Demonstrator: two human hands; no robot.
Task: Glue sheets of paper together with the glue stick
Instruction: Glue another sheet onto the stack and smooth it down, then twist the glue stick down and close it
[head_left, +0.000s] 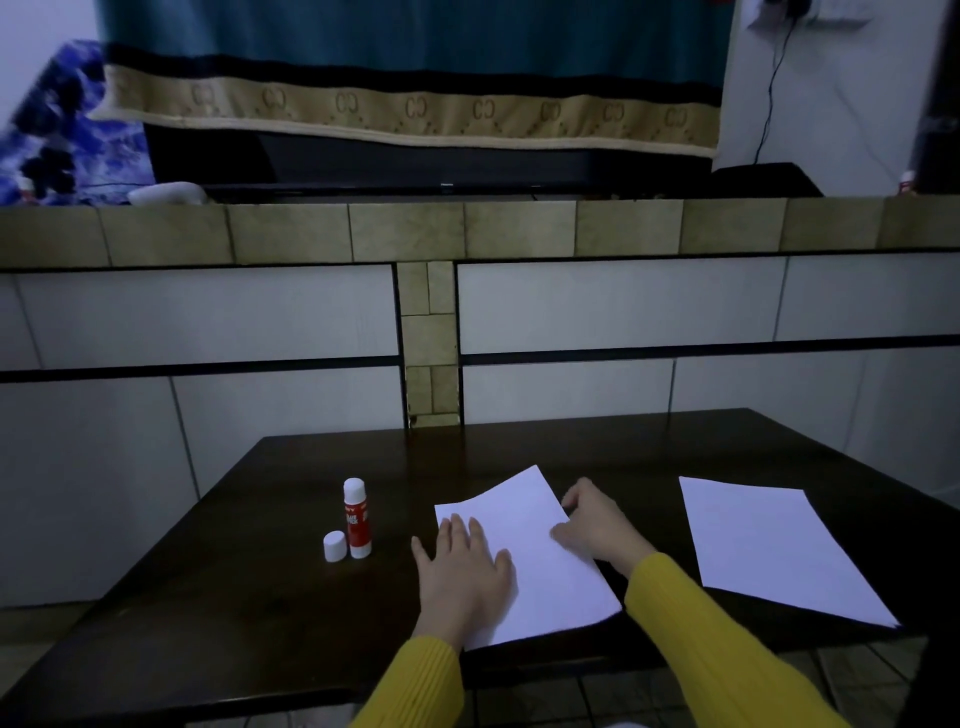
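Here's the glue stick (356, 518), a slim cylinder with a red label body and a white top, standing upright on the dark table (234, 587), long axis vertical, left of the papers. Its lettering is too small to read. Just beside its base on the left stands its white cap (334, 545), a short rounded cylinder, off the stick and close enough that touching cannot be ruled out.

Centre stage, 1 white sheet of paper (535, 561) lies on the table, smooth and matte, its long axis running from near right to far left, tilted against the table edge. The far edge lifts a little in a soft curve, and the near corner reaches the table's front edge.

The left hand (465, 571) lies flat on the sheet's left side, palm down, fingers spread and extended, gripping nothing. The right hand (597, 525) sits at the sheet's right edge, fingers curled with the tips at the paper's border; whether it pinches the edge or only rests there I cannot tell. Both arms wear ribbed mustard-yellow sleeves (701, 639).

Off to the right, well apart, a second sheet (774, 551) lies flat, same white, similarly angled.

The tabletop is dark, glossy wood. Behind it rises a wall of pale tiles (208, 312) with a tan tiled band.
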